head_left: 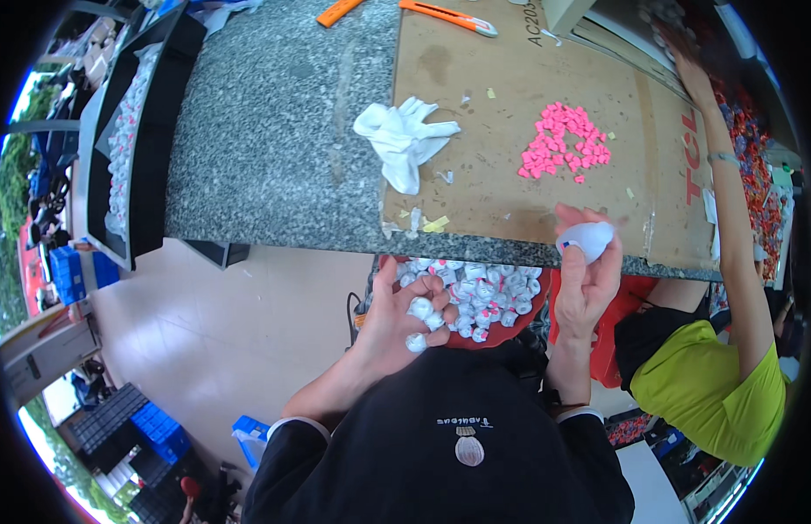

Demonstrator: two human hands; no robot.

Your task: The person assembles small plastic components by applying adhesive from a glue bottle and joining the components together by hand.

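Note:
My left hand is palm up over the near side of a red basin, fingers curled around several small white rounded pieces. The basin holds many similar white pieces with pink spots. At the table's front edge my right hand grips a smooth, translucent white rounded object with a narrower end; its exact kind I cannot tell. Beyond that hand, a loose patch of small bright pink pieces lies on a flattened cardboard sheet.
A white glove lies crumpled on the cardboard's left edge. An orange utility knife rests farther back. At left stands a black tray of small pieces. On my right a person in a yellow-green shirt reaches an arm forward.

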